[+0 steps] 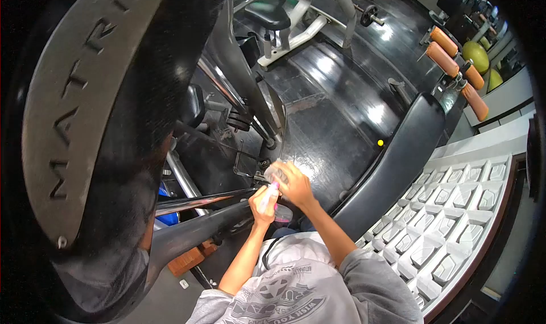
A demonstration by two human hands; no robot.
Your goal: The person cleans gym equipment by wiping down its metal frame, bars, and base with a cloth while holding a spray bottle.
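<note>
My left hand (262, 206) is closed around a spray bottle with a pink and white head (275, 186). The clear, rounded lower part (283, 213) shows below the fingers, with some pink in it. My right hand (297, 189) grips a crumpled greyish cloth (274, 171), held just beyond the bottle's head. Both hands are close together in front of my body, beside a dark metal machine arm (213, 224). The fingers partly hide the bottle and the cloth.
A large black machine panel lettered MATRIX (74, 113) fills the left. On the right runs a long black padded bench (392, 165), with a white textured wall panel (455, 216) beyond. Orange foam rollers (443, 59) and a seat machine (270, 17) stand farther off on black flooring (324, 125).
</note>
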